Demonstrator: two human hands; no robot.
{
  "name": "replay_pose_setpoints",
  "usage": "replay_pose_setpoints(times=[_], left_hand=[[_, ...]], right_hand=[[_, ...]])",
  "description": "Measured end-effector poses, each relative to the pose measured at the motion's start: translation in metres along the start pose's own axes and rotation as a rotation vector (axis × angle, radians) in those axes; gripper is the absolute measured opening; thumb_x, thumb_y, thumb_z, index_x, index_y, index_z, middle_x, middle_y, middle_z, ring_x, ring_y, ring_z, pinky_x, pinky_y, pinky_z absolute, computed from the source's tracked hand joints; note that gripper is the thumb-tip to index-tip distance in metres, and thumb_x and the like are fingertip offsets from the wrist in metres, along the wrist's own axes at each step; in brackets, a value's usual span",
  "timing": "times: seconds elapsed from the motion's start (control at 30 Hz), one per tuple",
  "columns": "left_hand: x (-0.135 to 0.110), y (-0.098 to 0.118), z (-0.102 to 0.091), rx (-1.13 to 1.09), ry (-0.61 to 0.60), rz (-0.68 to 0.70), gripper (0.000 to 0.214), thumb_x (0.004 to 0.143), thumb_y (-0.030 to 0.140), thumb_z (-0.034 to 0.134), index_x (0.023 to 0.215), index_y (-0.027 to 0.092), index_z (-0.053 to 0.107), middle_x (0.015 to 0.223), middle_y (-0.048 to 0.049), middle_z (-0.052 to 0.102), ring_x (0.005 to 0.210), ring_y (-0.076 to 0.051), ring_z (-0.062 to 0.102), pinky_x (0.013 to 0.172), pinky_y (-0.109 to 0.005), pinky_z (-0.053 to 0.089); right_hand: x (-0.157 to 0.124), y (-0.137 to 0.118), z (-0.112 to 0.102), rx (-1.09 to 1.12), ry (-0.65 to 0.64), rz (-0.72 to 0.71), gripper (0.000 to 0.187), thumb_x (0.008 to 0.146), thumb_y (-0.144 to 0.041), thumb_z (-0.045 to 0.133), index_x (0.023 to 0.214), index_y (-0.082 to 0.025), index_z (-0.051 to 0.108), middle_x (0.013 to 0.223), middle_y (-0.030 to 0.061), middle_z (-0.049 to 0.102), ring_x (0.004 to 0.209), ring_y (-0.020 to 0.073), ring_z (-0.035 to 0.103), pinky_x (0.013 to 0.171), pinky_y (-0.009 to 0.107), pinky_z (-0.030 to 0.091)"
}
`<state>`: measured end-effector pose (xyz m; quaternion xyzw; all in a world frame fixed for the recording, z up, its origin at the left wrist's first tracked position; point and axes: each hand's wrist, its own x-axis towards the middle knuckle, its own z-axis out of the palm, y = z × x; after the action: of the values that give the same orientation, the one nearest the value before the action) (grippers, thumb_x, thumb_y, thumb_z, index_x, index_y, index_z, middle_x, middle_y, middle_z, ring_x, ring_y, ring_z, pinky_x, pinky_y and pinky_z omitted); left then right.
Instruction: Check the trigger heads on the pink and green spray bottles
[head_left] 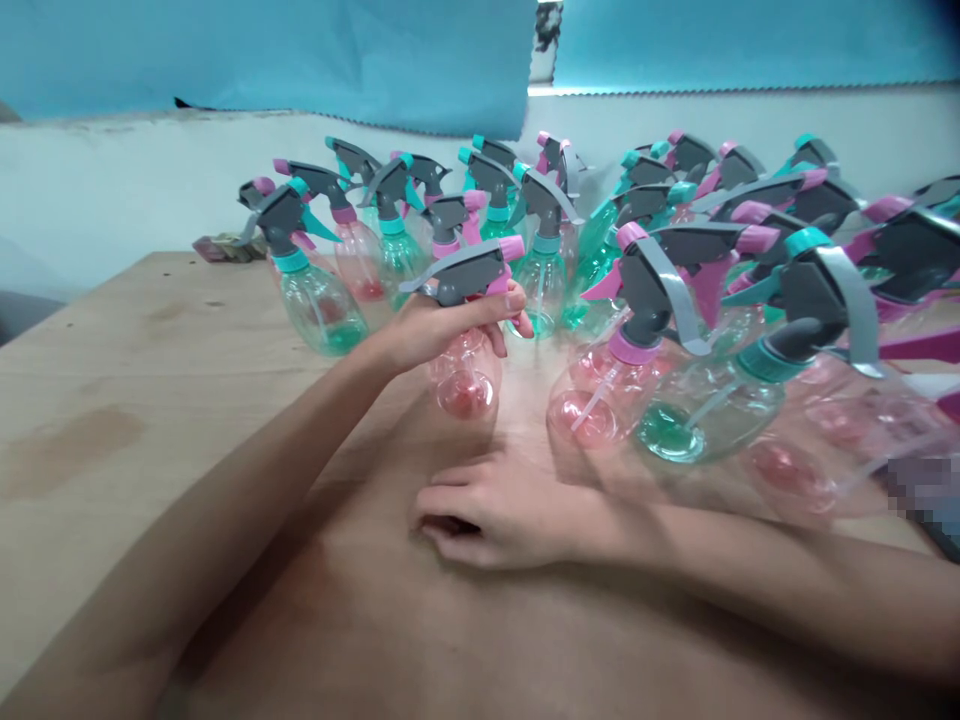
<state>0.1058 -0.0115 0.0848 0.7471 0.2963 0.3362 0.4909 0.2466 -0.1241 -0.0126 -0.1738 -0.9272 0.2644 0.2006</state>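
Note:
My left hand (442,325) is wrapped round the neck of a pink spray bottle (466,375) with a grey trigger head (469,270), holding it upright on the wooden table (112,400). My right hand (502,515) rests on the table in front of that bottle, fingers curled loosely and pointing left, with nothing visible in it. Several more spray bottles stand behind and to the right; the nearest are a pink one (600,395) and a green one (712,405).
A crowd of pink and green spray bottles with grey heads fills the back and right of the table. A small dark flat object (221,247) lies at the far left edge. A white wall and blue sheets are behind.

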Motion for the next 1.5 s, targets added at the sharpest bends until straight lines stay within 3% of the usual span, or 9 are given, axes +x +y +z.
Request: replay_pose_setpoints(times=[0.4,0.67,0.87,1.07,1.2,1.5], left_hand=[[0.0015,-0.0040,0.0016,0.016,0.045,-0.030,0.032,0.090,0.050,0.078,0.088,0.018,0.072,0.095,-0.0076,0.080,0.073,-0.018,0.075,0.066,-0.029,0.063],[0.0012,-0.0028,0.0059,0.041,0.119,-0.033,0.030,0.089,0.047,0.078,0.086,0.018,0.072,0.095,-0.0088,0.080,0.094,-0.027,0.079,0.073,-0.034,0.065],[0.0000,-0.0013,0.0063,0.035,0.108,-0.050,0.031,0.089,0.048,0.079,0.086,0.018,0.071,0.089,-0.0075,0.078,0.089,-0.026,0.079,0.068,-0.033,0.063],[0.0002,-0.0032,0.0038,-0.025,0.041,-0.007,0.027,0.091,0.048,0.078,0.086,0.022,0.071,0.097,-0.0028,0.081,0.070,-0.016,0.071,0.070,-0.034,0.061],[0.0009,-0.0043,0.0018,-0.022,0.006,0.001,0.027,0.092,0.053,0.077,0.086,0.027,0.071,0.095,0.0017,0.082,0.071,-0.016,0.068,0.071,-0.035,0.060],[0.0019,-0.0063,0.0021,-0.053,0.009,0.038,0.026,0.093,0.048,0.078,0.086,0.024,0.072,0.087,0.0006,0.080,0.068,-0.015,0.069,0.065,-0.032,0.058]], right_hand=[[0.0007,-0.0046,-0.0062,-0.003,-0.017,0.027,0.013,0.100,-0.025,0.056,0.102,-0.022,0.068,0.096,0.0001,0.075,0.072,0.0134,0.061,0.063,0.030,0.037],[0.0001,-0.0036,-0.0061,0.026,-0.011,0.013,0.015,0.102,-0.025,0.055,0.105,-0.022,0.069,0.101,0.0025,0.076,0.076,0.0149,0.063,0.068,0.029,0.040],[0.0002,-0.0044,-0.0064,0.016,-0.009,0.016,0.015,0.101,-0.025,0.054,0.103,-0.021,0.069,0.098,0.0020,0.076,0.074,0.0143,0.061,0.066,0.029,0.038],[0.0004,-0.0051,-0.0072,0.011,-0.021,0.020,0.014,0.101,-0.024,0.054,0.101,-0.021,0.068,0.098,0.0018,0.075,0.073,0.0135,0.060,0.064,0.029,0.036],[0.0004,-0.0047,-0.0072,0.011,-0.026,0.020,0.015,0.101,-0.025,0.054,0.102,-0.021,0.068,0.098,0.0022,0.075,0.074,0.0140,0.061,0.066,0.029,0.038],[-0.0002,-0.0037,-0.0056,0.012,-0.018,0.018,0.016,0.102,-0.026,0.054,0.106,-0.022,0.069,0.099,0.0013,0.075,0.076,0.0139,0.062,0.068,0.029,0.040]])
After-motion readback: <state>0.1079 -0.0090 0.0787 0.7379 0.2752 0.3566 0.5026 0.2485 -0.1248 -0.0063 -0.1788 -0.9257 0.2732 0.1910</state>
